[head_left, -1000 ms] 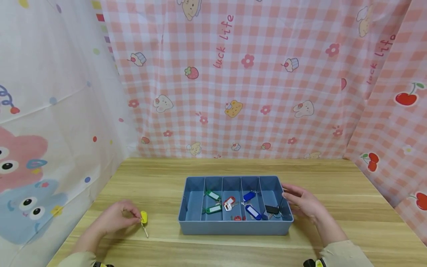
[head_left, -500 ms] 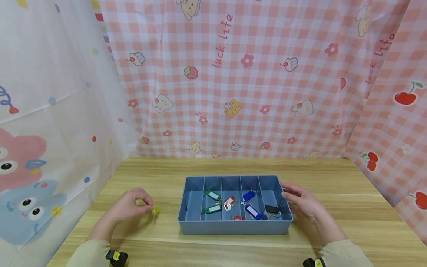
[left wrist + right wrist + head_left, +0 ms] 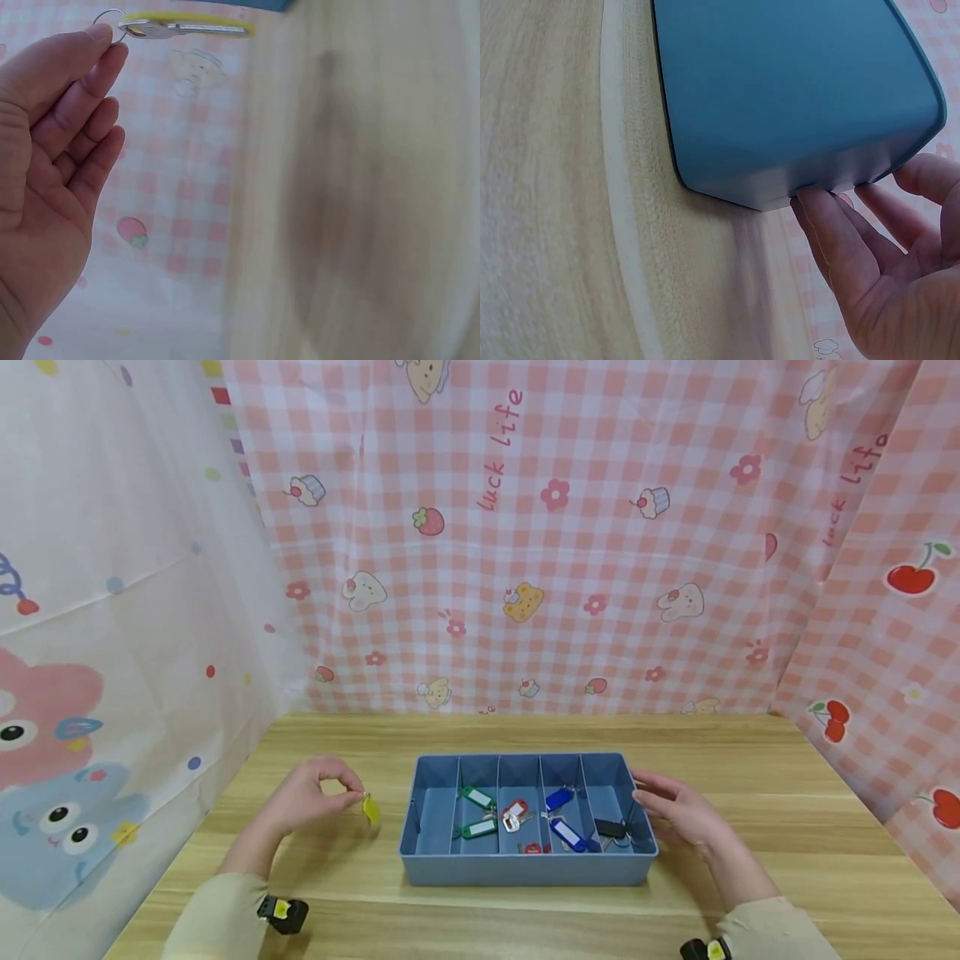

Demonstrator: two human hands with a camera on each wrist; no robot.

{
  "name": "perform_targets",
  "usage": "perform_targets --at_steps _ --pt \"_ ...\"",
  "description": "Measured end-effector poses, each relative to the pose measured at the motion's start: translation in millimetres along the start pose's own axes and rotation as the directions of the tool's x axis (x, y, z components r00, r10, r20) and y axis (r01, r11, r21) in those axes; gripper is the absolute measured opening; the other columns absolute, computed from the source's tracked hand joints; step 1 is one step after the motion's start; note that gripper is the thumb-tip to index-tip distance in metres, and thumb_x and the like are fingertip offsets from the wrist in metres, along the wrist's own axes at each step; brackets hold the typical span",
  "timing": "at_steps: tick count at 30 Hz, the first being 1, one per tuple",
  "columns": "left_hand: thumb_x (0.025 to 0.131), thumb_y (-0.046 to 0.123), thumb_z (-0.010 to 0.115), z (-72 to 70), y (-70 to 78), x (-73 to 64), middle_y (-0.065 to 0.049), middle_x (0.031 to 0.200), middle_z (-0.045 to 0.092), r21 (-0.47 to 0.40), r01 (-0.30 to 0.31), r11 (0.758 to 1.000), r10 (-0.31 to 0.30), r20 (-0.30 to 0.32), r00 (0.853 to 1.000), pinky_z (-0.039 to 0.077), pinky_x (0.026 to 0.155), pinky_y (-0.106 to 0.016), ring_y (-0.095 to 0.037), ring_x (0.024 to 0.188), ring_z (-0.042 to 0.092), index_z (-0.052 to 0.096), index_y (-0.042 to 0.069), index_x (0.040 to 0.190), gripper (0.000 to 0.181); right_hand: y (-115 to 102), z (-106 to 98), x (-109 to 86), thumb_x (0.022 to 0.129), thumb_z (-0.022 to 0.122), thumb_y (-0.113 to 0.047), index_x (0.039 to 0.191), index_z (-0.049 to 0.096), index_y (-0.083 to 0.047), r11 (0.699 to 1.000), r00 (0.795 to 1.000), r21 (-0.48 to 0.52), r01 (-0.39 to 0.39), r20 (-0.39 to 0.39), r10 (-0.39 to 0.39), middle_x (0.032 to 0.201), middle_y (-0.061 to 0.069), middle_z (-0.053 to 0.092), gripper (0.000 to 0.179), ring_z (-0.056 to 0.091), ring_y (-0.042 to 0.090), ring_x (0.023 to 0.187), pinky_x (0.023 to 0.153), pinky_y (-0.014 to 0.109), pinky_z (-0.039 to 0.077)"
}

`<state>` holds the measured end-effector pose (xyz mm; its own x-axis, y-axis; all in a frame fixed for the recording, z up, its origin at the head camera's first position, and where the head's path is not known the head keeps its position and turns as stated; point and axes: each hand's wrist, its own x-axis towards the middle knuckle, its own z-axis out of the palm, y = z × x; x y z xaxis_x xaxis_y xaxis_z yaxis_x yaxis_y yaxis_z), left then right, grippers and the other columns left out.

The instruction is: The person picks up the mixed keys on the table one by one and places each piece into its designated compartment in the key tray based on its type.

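Note:
My left hand (image 3: 311,795) pinches a metal split ring between thumb and index finger, left of the box and above the table. From the ring hang a yellow key tag (image 3: 371,811) and a silver key (image 3: 161,28); the left wrist view shows the key lying along the tag. A blue-grey divided box (image 3: 525,871) stands on the table. At its right end my right hand (image 3: 690,818) rests with its fingertips against the outer wall, fingers extended, as the right wrist view shows. Green key tags (image 3: 480,830), red ones (image 3: 516,811) and blue ones (image 3: 568,835) lie in separate compartments.
A black key tag (image 3: 610,828) lies in the rightmost compartment. Thin dividers (image 3: 498,785) split the box into several sections. The wooden table (image 3: 480,927) meets a pink checked cloth (image 3: 525,652) behind and a white printed cloth (image 3: 150,610) at the left.
My left hand has moved right and up, toward the box, carrying the yellow-tagged key off the place where it was low by the table. My right hand has stayed at the box's right end.

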<state>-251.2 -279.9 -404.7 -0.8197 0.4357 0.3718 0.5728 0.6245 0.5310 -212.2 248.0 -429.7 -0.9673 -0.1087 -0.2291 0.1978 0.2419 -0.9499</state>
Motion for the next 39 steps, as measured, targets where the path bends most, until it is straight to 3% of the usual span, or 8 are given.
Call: perform_targets --at_steps 8,14,20,33,36,39 --pt "0.083 0.011 0.081 -8.2 17.5 17.8 0.013 0.086 0.067 -0.016 -0.012 1.0 0.012 -0.037 0.999 0.048 0.081 -0.04 -0.012 0.087 0.058 0.075 0.019 0.082 0.01 1 1 -1.1 0.101 0.058 -0.019 0.15 0.034 0.003 0.999 0.999 0.032 0.032 0.013 -0.032 0.145 0.03 0.041 0.059 0.059 0.025 0.11 0.093 0.049 0.051" --pt "0.083 0.01 0.081 -10.5 28.3 32.0 0.01 0.086 0.067 -0.014 -0.057 0.998 0.056 -0.044 0.997 0.048 0.082 -0.046 -0.014 0.088 0.058 0.076 0.016 0.083 0.008 1 1 -0.6 0.101 0.058 -0.019 0.15 0.035 0.003 0.999 0.999 0.038 0.033 0.014 -0.033 0.145 0.03 0.041 0.059 0.059 0.024 0.11 0.093 0.048 0.051" --pt "0.08 0.006 0.082 -12.5 40.8 43.6 0.011 0.084 0.066 -0.003 -0.122 0.993 0.122 -0.057 0.991 0.049 0.08 -0.039 -0.013 0.084 0.057 0.076 0.015 0.083 0.011 2 2 -0.3 0.101 0.057 -0.018 0.15 0.034 0.004 0.999 0.999 0.04 0.035 0.018 -0.035 0.145 0.031 0.041 0.059 0.059 0.024 0.109 0.093 0.048 0.051" --pt "0.083 0.012 0.081 -11.5 67.1 63.0 0.011 0.084 0.069 -0.01 -0.168 0.986 0.168 -0.001 0.986 0.049 0.083 -0.044 -0.015 0.087 0.058 0.077 0.013 0.083 0.005 2 0 0.2 0.102 0.057 -0.021 0.152 0.033 0.001 1.0 1.0 0.008 0.02 0.011 -0.02 0.147 0.031 0.038 0.059 0.056 0.03 0.116 0.096 0.053 0.047" --pt "0.083 0.011 0.081 -10.3 71.2 66.5 0.01 0.084 0.069 -0.024 -0.175 0.984 0.175 0.008 0.985 0.044 0.098 -0.047 -0.017 0.09 0.062 0.077 0.013 0.083 0.005 2 -1 0.4 0.103 0.056 -0.021 0.152 0.033 0.002 1.0 1.0 0.006 0.019 0.013 -0.019 0.147 0.031 0.038 0.059 0.056 0.031 0.117 0.096 0.054 0.047" --pt "0.082 0.01 0.081 -7.7 72.7 69.2 0.01 0.084 0.069 -0.036 -0.175 0.984 0.176 0.024 0.984 0.042 0.101 -0.048 -0.019 0.091 0.062 0.077 0.013 0.083 0.005 1 0 0.4 0.103 0.056 -0.021 0.151 0.033 0.002 1.0 1.0 0.008 0.02 0.014 -0.02 0.147 0.031 0.039 0.059 0.056 0.031 0.116 0.096 0.054 0.048"
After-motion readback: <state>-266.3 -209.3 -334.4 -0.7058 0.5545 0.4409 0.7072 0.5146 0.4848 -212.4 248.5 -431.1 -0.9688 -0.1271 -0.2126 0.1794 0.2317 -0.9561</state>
